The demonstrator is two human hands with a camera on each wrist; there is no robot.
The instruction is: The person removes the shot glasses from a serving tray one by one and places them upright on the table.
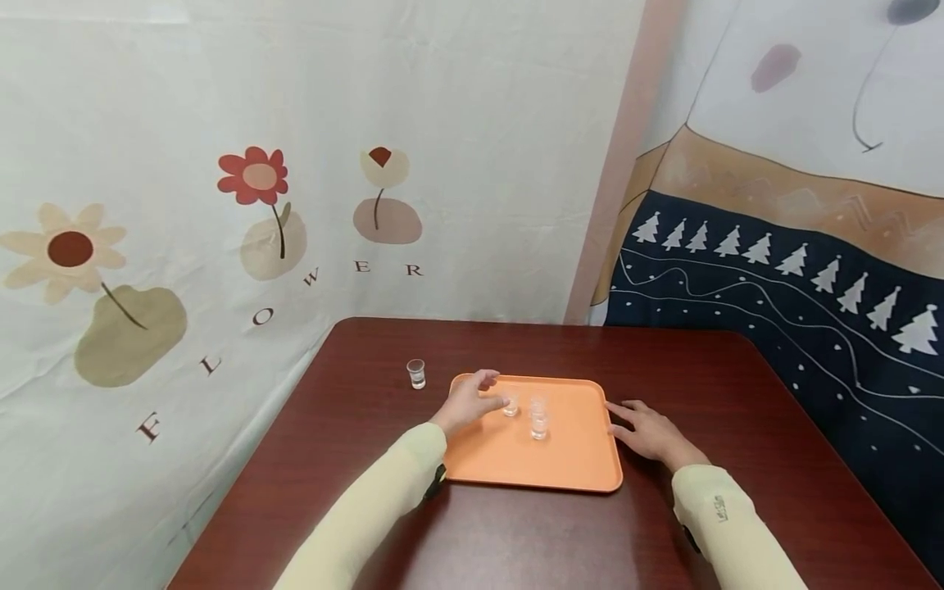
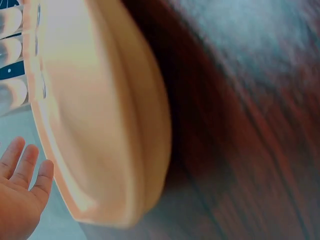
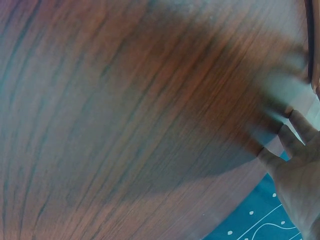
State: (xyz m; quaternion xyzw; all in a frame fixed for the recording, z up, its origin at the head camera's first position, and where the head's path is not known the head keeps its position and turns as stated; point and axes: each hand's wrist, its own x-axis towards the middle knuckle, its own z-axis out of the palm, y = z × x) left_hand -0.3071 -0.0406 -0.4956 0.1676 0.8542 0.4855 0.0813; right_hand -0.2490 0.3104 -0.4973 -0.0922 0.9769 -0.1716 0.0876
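Observation:
An orange tray (image 1: 575,459) lies on the dark red-brown table, with three small clear shot glasses on it. Over its left part reaches my left hand (image 1: 466,403), fingers apart and loosely extended, thumb tip right at the nearest shot glass (image 1: 510,409). Just to the right stand the other two, a front glass (image 1: 539,428) overlapping the one behind it. In the left wrist view the glasses (image 2: 11,95) line up at the left edge, beyond the spread fingers (image 2: 25,167). My right hand (image 1: 649,434) rests beside the tray's right rim, fingers straight, fingertips at the rim.
A further shot glass (image 1: 416,374) stands on the table (image 1: 369,410) to the left of the tray, near the back. Behind the table's far edge hangs a white curtain (image 1: 479,164) with printed flowers; at right is a patterned dark blue cloth (image 1: 737,287).

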